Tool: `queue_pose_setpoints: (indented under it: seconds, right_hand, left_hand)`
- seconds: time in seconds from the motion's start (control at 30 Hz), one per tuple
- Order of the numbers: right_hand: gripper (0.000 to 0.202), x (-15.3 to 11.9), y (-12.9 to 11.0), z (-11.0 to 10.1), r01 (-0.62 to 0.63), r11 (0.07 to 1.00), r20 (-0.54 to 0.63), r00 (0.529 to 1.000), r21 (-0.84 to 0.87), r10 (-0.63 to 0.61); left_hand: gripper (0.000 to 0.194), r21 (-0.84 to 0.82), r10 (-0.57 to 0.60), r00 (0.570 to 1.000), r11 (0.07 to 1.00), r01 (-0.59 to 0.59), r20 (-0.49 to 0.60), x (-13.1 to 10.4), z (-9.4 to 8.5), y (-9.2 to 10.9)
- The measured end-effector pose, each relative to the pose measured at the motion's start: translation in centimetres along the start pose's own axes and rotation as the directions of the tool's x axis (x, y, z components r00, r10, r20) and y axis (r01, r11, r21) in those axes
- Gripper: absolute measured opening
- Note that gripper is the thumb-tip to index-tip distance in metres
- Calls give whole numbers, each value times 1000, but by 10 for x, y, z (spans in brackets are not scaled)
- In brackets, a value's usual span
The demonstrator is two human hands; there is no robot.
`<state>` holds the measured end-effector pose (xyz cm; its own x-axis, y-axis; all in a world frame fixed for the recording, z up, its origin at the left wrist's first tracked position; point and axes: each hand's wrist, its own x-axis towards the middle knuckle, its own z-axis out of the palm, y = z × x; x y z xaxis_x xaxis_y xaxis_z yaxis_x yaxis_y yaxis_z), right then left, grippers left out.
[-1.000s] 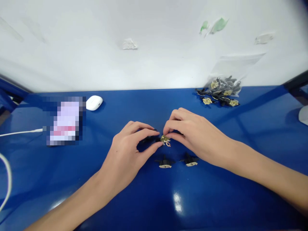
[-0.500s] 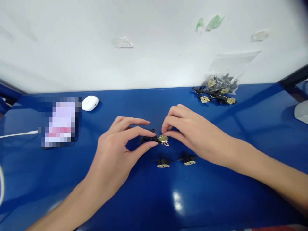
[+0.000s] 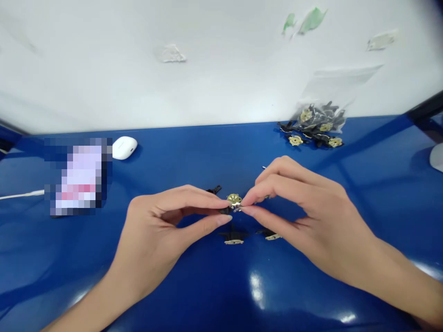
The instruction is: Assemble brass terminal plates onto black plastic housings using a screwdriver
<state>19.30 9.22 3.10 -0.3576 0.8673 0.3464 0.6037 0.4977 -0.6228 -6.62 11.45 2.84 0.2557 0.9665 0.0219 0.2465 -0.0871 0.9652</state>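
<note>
Thumb and fingers of my left hand [image 3: 173,226] are closed on a small black plastic part [image 3: 226,210], mostly hidden behind the fingertips. At its right end sits a round brass-coloured disc [image 3: 234,198] with notches around the edge. My right hand [image 3: 304,216] pinches a small shiny metal piece [image 3: 237,208] at the disc's near side; the fingertips cover part of it. Behind my left fingers another black part [image 3: 215,189] shows in part. Closer to me lie two more black parts with pale metal faces, a left one [image 3: 234,240] and a right one [image 3: 272,237], partly under my right hand.
Against the white wall [image 3: 221,87] a clear plastic bag [image 3: 327,115] holds several similar parts, with more loose parts [image 3: 296,140] before it. On the blue table [image 3: 194,286] at left are a blurred-out phone [image 3: 81,173], its white cable [image 3: 24,195] and a white earbud case [image 3: 125,147].
My left fingers have closed together around the black part. My right hand has turned and shifted lower, its fingertips now at the disc's near side. The view has shifted slightly.
</note>
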Motion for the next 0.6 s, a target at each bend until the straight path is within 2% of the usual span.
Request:
queue_pose_setpoints:
  seconds: [0.17, 0.37, 0.6]
  right_hand:
    - [11, -3, 6, 5, -15, 1000, 4, 1000, 7, 15]
    - [16, -5, 8, 10, 29, 999, -4, 1000, -36, -29]
    - [15, -2, 6, 10, 73, 995, -24, 997, -70, -75]
  left_hand:
    - [38, -2, -21, 1000, 1000, 21, 17, 1, 5, -4]
    - [37, 14, -27, 999, 1000, 26, 29, 1, 6, -5]
    - [40, 71, 31, 1000, 997, -31, 7, -3, 5, -6]
